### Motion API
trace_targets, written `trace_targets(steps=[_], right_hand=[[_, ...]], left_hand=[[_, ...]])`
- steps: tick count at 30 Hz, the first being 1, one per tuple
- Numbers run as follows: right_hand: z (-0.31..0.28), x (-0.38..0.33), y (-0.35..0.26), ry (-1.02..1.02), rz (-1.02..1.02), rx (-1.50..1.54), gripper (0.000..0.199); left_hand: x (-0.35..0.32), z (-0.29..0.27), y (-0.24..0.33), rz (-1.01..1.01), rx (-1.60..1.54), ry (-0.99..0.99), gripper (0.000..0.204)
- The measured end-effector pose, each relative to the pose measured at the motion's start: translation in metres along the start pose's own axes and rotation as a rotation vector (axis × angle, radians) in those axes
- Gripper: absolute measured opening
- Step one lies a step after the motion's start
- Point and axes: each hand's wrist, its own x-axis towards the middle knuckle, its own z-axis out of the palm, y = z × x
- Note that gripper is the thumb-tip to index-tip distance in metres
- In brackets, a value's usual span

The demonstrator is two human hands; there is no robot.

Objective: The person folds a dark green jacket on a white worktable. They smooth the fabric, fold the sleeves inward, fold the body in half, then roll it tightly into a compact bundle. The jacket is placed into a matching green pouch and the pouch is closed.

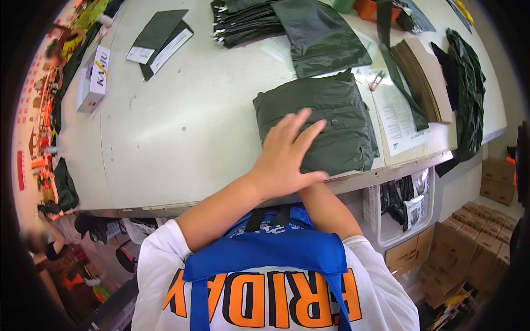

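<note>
A folded dark green garment [331, 118] lies on the pale table [182, 132], close to its front edge. My left hand [287, 157] rests flat on the garment's near left part, palm down and fingers spread, holding nothing. My right forearm comes in from the lower right and passes under my left hand at the table edge. My right hand is hidden there.
Behind the garment lie a dark green plastic bag [320, 36], a stack of bagged dark items [243, 22], cardboard sheets [422, 77] and a printed paper [395, 116]. A white box [94, 77] sits far left. Cardboard boxes [475, 237] stand on the floor.
</note>
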Motion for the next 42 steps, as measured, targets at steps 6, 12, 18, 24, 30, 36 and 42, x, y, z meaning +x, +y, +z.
trace_targets(steps=[6, 12, 18, 24, 30, 36, 42], right_hand=[[-0.023, -0.032, -0.012, 0.288, 0.114, 0.13, 0.054], [-0.012, -0.14, -0.186, 0.261, 0.33, -1.025, 0.016], [-0.069, -0.038, -0.258, 0.331, -0.375, -1.399, 0.043], [-0.099, 0.008, -0.245, 0.237, -0.259, -1.479, 0.025], [-0.105, -0.017, -0.233, 0.419, -0.288, -1.784, 0.011], [-0.065, -0.045, -0.241, 0.434, 0.001, -1.042, 0.028], [-0.042, -0.037, -0.228, 0.453, -0.033, -1.651, 0.046]], left_hand=[[-0.035, 0.042, -0.028, -0.183, 0.099, 0.021, 0.102], [-0.041, 0.059, -0.034, -0.234, 0.256, -0.005, 0.1], [-0.05, 0.074, -0.042, -0.202, 0.358, 0.002, 0.1], [-0.053, 0.082, -0.045, -0.194, 0.412, 0.015, 0.1], [-0.052, 0.086, -0.044, -0.215, 0.459, 0.005, 0.101], [-0.056, 0.087, -0.044, -0.232, 0.405, 0.053, 0.106], [-0.077, 0.093, -0.047, -0.35, 0.17, 0.153, 0.112]])
